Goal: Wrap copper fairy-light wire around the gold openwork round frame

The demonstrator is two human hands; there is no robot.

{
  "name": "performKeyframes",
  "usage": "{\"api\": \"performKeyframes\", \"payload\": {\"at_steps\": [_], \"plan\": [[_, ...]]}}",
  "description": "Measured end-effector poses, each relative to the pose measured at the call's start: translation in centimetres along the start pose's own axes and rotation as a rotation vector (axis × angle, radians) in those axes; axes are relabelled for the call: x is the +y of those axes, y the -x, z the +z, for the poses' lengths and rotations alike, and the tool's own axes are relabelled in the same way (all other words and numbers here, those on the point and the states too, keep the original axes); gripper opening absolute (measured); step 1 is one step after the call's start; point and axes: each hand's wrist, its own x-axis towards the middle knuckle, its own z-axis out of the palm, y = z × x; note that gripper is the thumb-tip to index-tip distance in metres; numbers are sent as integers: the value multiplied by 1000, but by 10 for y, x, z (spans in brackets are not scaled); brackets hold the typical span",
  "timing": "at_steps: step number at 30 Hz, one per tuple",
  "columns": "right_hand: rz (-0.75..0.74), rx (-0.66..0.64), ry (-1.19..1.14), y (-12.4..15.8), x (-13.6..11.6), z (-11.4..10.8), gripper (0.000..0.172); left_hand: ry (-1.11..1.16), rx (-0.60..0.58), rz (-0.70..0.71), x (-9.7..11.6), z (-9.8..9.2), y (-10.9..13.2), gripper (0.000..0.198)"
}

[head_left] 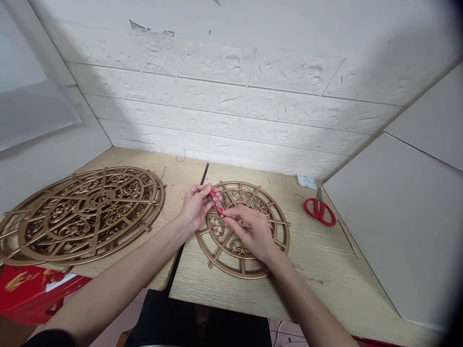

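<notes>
Red, the slim tube (217, 203) I watch remotely looks light, perhaps squeezable, best held by its ends: left hand (194, 207) pinches the far, right hand (256, 232) the near.

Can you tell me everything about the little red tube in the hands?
The red tube is slim, with a pale band partway along and a silvery lower end. Whether it's metal or plastic, I can't tell. It tilts, its upper part in the left hand, its lower end at the right hand's fingertips, seen over the round gold lattice.
</notes>
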Motion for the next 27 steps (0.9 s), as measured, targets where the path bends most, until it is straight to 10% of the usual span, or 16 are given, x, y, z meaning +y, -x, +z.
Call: {"api": "performKeyframes", "payload": {"at_steps": [27], "plan": [[69, -82, -77, 0, 11, 1, 13, 25, 3, 77, -9, 0, -2, 16]]}}
